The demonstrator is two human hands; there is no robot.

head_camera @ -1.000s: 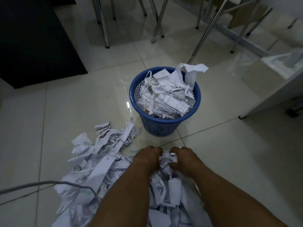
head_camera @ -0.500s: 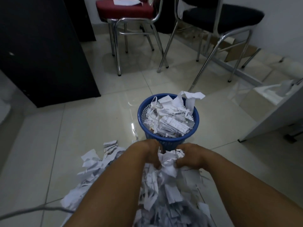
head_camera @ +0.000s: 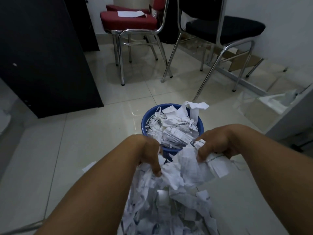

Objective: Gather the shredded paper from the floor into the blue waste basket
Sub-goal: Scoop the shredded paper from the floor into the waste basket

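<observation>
A round blue waste basket (head_camera: 147,122) stands on the tiled floor, heaped above its rim with white paper strips. Just in front of it, a big bundle of shredded paper (head_camera: 177,177) hangs off the floor between my hands. My left hand (head_camera: 149,153) grips the bundle's left side, fingers curled in. On the right side my right hand (head_camera: 216,143) clutches it, thumb pressed on a printed strip. Long strips trail down from the bundle to the bottom of the view, hiding the floor beneath.
A red chair (head_camera: 128,19) with a sheet of paper on its seat and a black chair (head_camera: 225,28), both on chrome legs, stand behind the basket. A dark cabinet (head_camera: 42,65) fills the left. A white box edge (head_camera: 288,112) lies right. A cable (head_camera: 20,230) crosses bottom left.
Both hands have lifted the gripped paper off the floor and carried it up toward the basket. My view has tilted up, bringing the chairs into sight.
</observation>
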